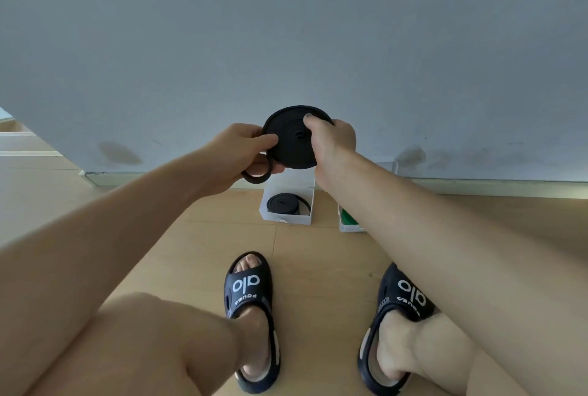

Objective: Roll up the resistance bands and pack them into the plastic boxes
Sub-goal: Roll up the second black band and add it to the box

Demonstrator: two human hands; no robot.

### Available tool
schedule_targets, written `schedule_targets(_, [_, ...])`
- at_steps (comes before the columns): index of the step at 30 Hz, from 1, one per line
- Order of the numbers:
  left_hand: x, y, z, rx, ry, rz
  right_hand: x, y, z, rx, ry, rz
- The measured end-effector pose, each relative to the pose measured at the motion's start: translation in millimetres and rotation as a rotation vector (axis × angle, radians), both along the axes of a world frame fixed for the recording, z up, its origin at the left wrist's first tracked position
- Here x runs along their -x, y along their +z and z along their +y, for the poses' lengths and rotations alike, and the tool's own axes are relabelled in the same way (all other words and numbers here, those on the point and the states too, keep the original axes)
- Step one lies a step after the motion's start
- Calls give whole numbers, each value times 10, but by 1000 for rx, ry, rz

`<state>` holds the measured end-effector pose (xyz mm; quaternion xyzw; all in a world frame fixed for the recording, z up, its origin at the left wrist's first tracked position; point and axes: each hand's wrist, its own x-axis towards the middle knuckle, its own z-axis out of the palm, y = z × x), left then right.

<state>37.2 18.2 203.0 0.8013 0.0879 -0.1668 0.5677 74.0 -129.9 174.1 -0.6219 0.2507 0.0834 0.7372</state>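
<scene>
Both hands hold one black band (pixel 294 138), coiled into a flat disc, in the air above the boxes. Right hand (pixel 332 144): thumb across the disc face, fingers curled behind its right edge. Left hand (pixel 241 154): pinches the disc's left edge; the loose tail loops below the fingers. On the floor (pixel 159 236) by the wall: clear box (pixel 286 219) containing a second rolled black band (pixel 283 204); another box (pixel 348 227) to its right shows green, mostly hidden behind the right forearm.

The left slipper (pixel 249 292) bore white lettering reading "alo" across its dark strap, seen upside down. The right slipper (pixel 405 295) bore the same "alo". Smaller print beneath each was not legible.
</scene>
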Motion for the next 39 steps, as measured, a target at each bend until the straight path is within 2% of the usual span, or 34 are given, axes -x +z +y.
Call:
schedule_targets(4, [-323,-275,-18,-135,-46,-13,-158,-365,94,-6,-10,129])
schedule_targets(8, [-659,-742,151,-197,-76,105,-297,-829,223,51,58,221])
schedule_targets(14, [-910,-1745,431,-121,25,373,-452,-1761,265,54,113,412])
schedule_targets(18, [-1021,-2375,368,-101,105,460,-548,-2309,284,86,95,443])
schedule_targets(24, [-1289,-2918,303,-161,212,360,-776,-2863,283,123,93,475])
schedule_targets(32, [-1313,-3381,329,-338,220,126,-942,-3078,330,193,102,470])
schedule_targets(39, [-1258,-3382,300,-395,149,128,-955,-3083,339,206,90,449])
